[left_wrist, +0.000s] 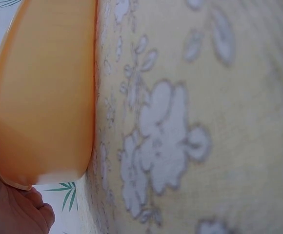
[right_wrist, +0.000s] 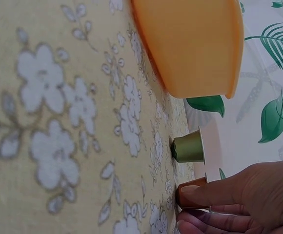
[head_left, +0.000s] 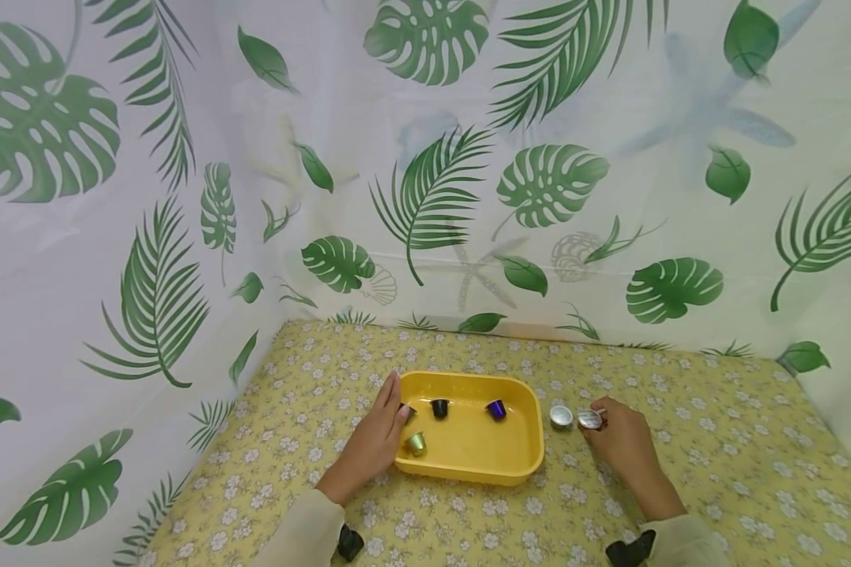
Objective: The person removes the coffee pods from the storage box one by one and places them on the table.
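My left hand (head_left: 377, 431) grips the left rim of a yellow tray (head_left: 468, 470), its thumb inside the wall and its fingers outside. In the right wrist view, my right hand (right_wrist: 258, 197) pinches a copper-brown coffee capsule (right_wrist: 184, 194), which stands foil side up on the tablecloth. A green coffee capsule (right_wrist: 189, 147) stands upright beside it, between that hand and the tray. Inside the tray lie a purple capsule (head_left: 496, 409), a black capsule (head_left: 440, 408) and a light green capsule (head_left: 416, 444). Another dark capsule (head_left: 409, 411) there is partly hidden by my left thumb.
A yellow floral tablecloth (head_left: 269, 472) covers the table. White leaf-print sheeting (head_left: 425, 331) rises behind the table and along its left side. Dark wrist straps (head_left: 631, 549) sit at both sleeves.
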